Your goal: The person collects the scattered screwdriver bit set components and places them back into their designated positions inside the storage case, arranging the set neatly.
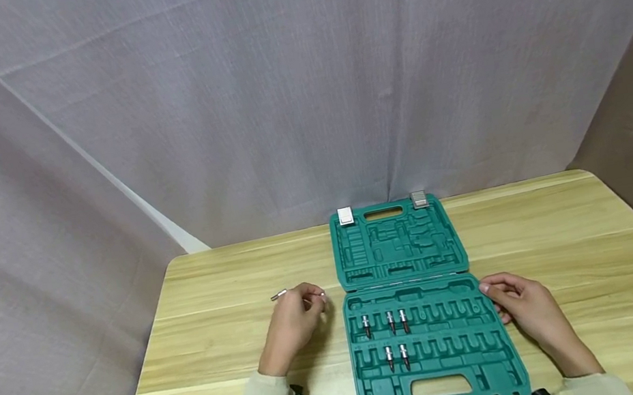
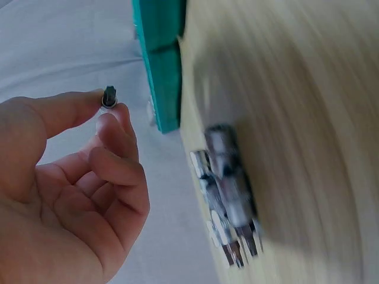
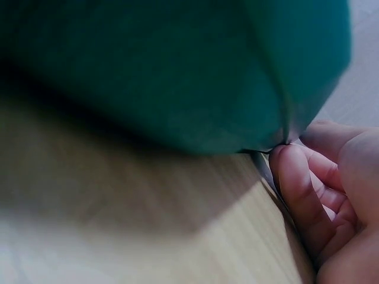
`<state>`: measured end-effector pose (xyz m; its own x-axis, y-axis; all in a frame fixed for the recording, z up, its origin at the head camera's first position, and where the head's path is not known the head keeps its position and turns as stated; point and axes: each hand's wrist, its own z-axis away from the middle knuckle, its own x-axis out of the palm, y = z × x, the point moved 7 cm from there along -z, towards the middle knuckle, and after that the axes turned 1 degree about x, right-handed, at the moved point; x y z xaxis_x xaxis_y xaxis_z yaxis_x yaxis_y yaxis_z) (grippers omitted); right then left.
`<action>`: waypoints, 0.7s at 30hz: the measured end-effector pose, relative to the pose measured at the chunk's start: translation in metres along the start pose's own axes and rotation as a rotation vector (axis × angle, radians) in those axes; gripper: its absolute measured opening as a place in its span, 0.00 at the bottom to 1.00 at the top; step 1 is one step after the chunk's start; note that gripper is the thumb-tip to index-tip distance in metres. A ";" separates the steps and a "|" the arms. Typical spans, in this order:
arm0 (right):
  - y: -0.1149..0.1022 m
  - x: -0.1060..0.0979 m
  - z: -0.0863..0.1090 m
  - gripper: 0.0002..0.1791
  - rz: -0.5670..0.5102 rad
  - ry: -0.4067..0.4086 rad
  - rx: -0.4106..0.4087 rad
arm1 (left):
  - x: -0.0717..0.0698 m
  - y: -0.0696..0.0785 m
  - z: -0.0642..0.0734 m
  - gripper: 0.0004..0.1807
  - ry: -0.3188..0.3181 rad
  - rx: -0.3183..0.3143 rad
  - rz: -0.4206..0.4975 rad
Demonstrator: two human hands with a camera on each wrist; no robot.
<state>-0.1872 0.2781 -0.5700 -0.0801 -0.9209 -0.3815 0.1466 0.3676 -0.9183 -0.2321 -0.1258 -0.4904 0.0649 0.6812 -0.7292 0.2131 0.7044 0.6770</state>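
Note:
Between thumb and fingertips, my left hand (image 1: 296,317) pinches a small metal bit socket (image 2: 109,98), its dark tip facing the left wrist camera. Several more bit sockets (image 2: 228,177) lie on the table beside that hand, blurred in the left wrist view; the hand mostly hides them in the head view. A green plastic tool case (image 1: 439,382) lies unfolded flat, with bit sockets (image 1: 391,322) seated in two rows of its near half. At the case's right edge, near the hinge, my right hand (image 1: 526,306) holds the rim with thumb and curled fingers.
The case's far half (image 1: 451,245) is a moulded lid with two metal latches (image 1: 346,215) at its back edge. Beneath everything is a wooden table (image 1: 211,276). Grey cloth (image 1: 287,91) hangs behind and to the left.

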 end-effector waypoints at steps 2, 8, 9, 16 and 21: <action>0.000 0.000 0.000 0.25 0.001 0.000 -0.002 | 0.002 0.004 0.001 0.04 -0.021 -0.004 0.053; 0.001 0.000 0.000 0.25 0.000 0.000 0.007 | 0.007 0.011 0.002 0.05 -0.050 -0.008 0.157; 0.001 0.000 0.000 0.25 0.000 0.000 0.008 | 0.008 0.011 0.002 0.05 -0.050 -0.008 0.170; 0.001 0.000 -0.001 0.25 -0.001 0.000 0.005 | 0.016 0.014 0.005 0.04 -0.073 -0.027 0.276; 0.000 0.000 0.000 0.25 -0.012 -0.002 0.003 | 0.020 0.018 0.006 0.04 -0.082 -0.016 0.310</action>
<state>-0.1872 0.2779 -0.5700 -0.0802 -0.9253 -0.3706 0.1489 0.3565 -0.9224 -0.2207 -0.1006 -0.4938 0.2028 0.8460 -0.4932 0.1555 0.4694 0.8692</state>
